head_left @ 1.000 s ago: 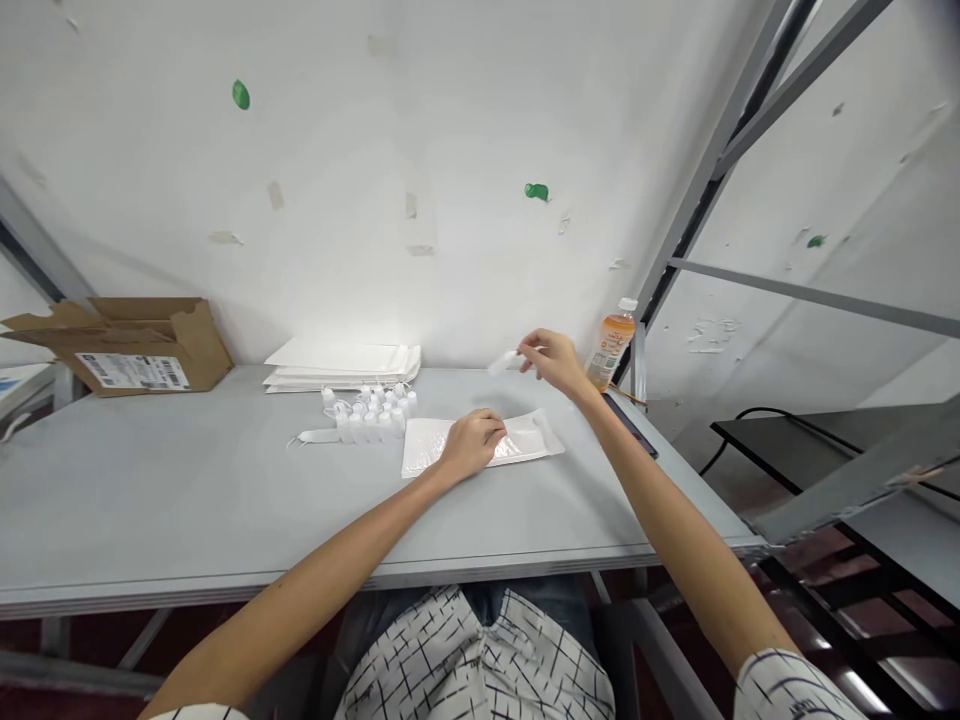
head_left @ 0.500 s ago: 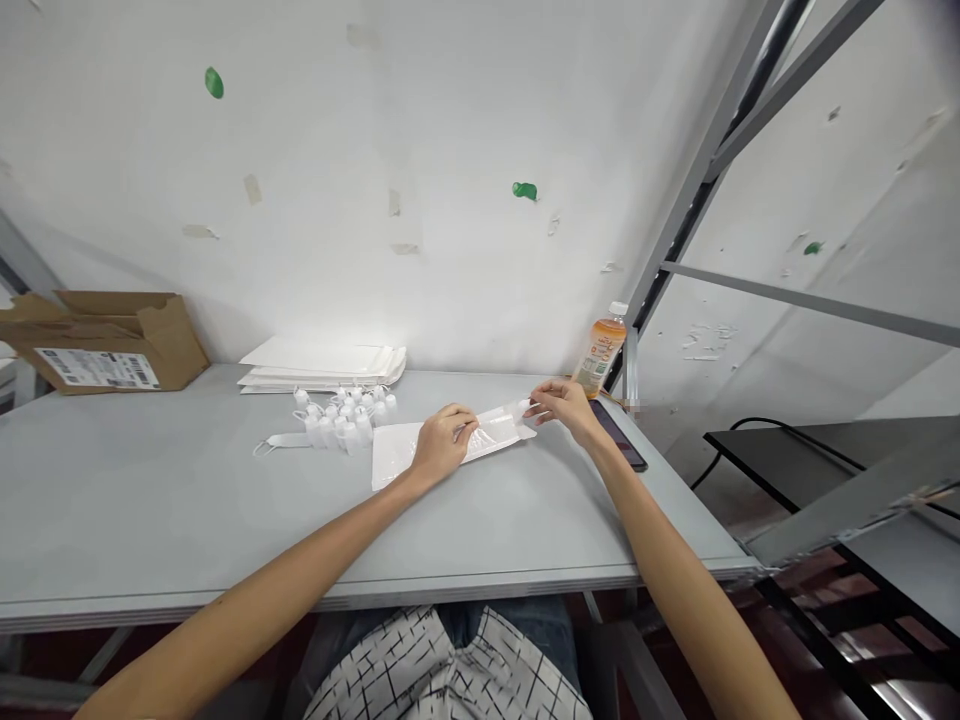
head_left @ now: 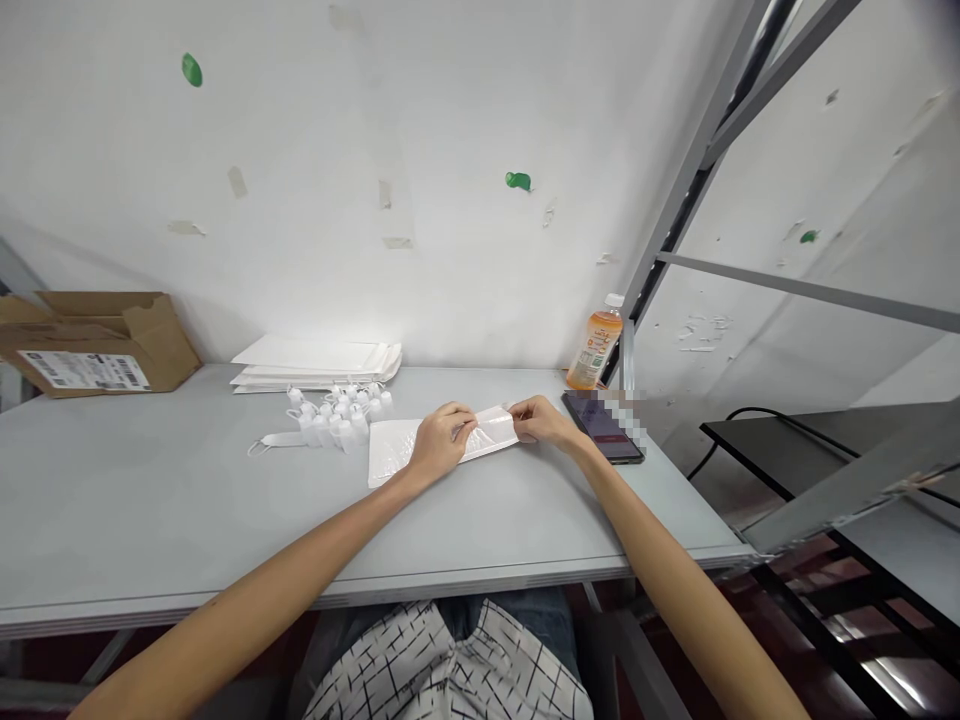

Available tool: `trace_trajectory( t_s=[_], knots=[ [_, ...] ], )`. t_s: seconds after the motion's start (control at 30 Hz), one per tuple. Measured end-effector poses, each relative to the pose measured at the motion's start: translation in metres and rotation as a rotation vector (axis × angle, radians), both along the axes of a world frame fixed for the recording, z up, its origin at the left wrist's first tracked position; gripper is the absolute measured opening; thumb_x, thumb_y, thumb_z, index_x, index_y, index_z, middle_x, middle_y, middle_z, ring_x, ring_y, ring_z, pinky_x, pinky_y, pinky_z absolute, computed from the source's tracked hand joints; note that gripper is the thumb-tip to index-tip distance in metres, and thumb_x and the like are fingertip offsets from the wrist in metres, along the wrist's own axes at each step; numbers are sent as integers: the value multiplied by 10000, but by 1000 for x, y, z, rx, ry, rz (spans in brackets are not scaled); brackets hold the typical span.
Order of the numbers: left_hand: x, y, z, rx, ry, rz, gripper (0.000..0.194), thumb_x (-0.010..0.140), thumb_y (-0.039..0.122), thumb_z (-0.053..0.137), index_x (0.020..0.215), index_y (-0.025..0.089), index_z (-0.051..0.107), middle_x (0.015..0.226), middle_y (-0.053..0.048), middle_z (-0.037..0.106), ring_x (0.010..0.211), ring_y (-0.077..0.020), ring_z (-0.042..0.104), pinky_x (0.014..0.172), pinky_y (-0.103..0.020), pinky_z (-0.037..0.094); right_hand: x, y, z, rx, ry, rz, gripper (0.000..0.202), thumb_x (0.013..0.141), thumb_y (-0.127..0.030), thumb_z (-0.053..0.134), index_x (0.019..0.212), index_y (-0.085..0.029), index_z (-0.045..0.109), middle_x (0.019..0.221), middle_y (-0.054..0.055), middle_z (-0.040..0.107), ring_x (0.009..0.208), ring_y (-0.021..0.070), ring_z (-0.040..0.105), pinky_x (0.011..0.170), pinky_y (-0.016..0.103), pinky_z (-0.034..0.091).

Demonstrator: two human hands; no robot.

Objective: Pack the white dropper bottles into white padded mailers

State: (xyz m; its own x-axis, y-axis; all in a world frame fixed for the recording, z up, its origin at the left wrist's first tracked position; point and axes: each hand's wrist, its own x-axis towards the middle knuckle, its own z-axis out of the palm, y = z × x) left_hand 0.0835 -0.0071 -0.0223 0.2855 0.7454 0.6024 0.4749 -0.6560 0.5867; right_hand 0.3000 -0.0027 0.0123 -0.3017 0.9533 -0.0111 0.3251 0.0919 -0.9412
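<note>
A white, shiny padded envelope (head_left: 391, 450) lies slanted on the table, its right end lifted a little. My left hand (head_left: 442, 440) pinches its upper layer near the middle, thumb against fingers. At the right end my right hand (head_left: 544, 422) is closed, with its fingertips tucked into the envelope's mouth. Whatever those fingertips hold is hidden. Left of the envelope stands a cluster of small white squeeze bottles (head_left: 345, 420) with looped cap straps. One more bottle (head_left: 283, 439) lies on its side there.
Behind the bottles lies a stack of white envelopes (head_left: 315, 358). An open cardboard box (head_left: 161, 345) stands at the far left. On the right are a phone (head_left: 600, 425) and an orange drink bottle (head_left: 598, 342), beside a metal frame (head_left: 660, 235).
My right hand has moved left, from beside the envelope's mouth into it. The small white bottle at its fingertips has gone out of sight. My left hand keeps its pinch.
</note>
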Motion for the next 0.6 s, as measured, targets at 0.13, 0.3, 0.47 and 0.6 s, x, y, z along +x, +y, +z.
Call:
trace_trajectory(
  t_s=[0.13,0.3,0.47,0.6],
  knots=[
    [0,0,0,2,-2,-13,170,891,161,590,816,195,739,926,-39,725,854,-178,675,723,-284,521,-7,1,-5,-1,50,45,125,546,-254,557,482,-147,570,433,-86,320,443,39,237,451,220,151],
    [0,0,2,24,-4,-9,163,889,153,595,819,193,737,933,-37,725,853,-179,678,764,-301,520,0,2,-2,17,32,-38,191,584,-276,653,647,-112,728,523,-43,512,506,66,366,493,219,268],
    [0,-1,2,53,8,-21,169,897,157,588,816,199,731,917,-30,717,820,-168,674,733,-292,518,11,8,0,142,-113,-151,185,622,-279,690,693,-132,778,711,49,722,671,156,584,654,266,436],
    [0,-5,3,120,19,-47,192,919,167,562,827,202,726,926,-32,714,828,-165,669,734,-290,522,22,8,4,335,-310,-407,195,735,-329,666,685,-163,756,753,66,746,721,188,632,669,275,443]
  ],
)
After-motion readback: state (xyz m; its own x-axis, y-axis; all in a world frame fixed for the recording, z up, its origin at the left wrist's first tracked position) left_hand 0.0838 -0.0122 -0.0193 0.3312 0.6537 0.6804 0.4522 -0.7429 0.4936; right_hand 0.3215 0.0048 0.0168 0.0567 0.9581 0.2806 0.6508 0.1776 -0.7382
